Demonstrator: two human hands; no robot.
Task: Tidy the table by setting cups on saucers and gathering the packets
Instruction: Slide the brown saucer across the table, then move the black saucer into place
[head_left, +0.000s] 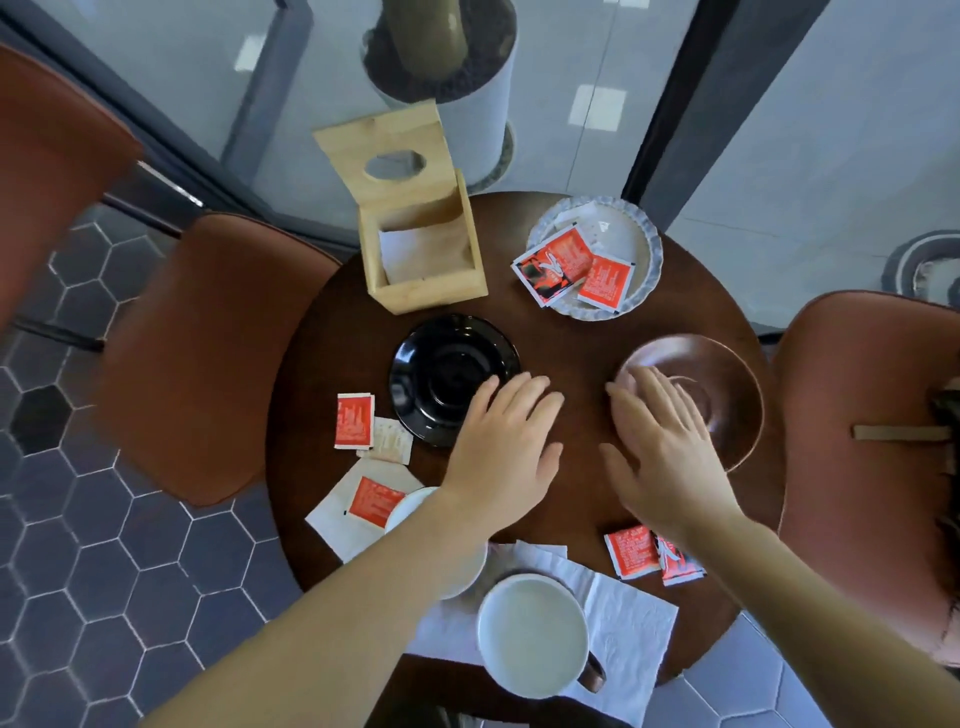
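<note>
Nearest the lens, a white cup (532, 636) stands on a paper napkin (628, 623) at the table's (566, 343) near edge, its handle toward the lower right; a second white piece (415, 506), probably another cup, is mostly hidden under the left forearm. Both look like glazed ceramic: stiff, fairly heavy, smooth enough to slip and breakable, so I would take the cup by its handle or round its wall and set it down gently. Red packets (636, 552) lie just beside the right wrist, with more (355, 421) left of the black saucer (452, 376) and others (558, 265) on the pale plate (647, 244) at the far side. They look light, thin and floppy, best pinched at an edge or slid together. Left hand (506, 447) hovers flat, fingers straight and spread, holding nothing, its fingertips (485, 392) at the near right rim of the black saucer. Right hand (662, 447) is likewise flat and empty, its fingertips (636, 379) over the left rim of the brown saucer (722, 395); whether either touches I cannot tell. Neither saucer carries a cup, and the cup sits well behind both hands.
</note>
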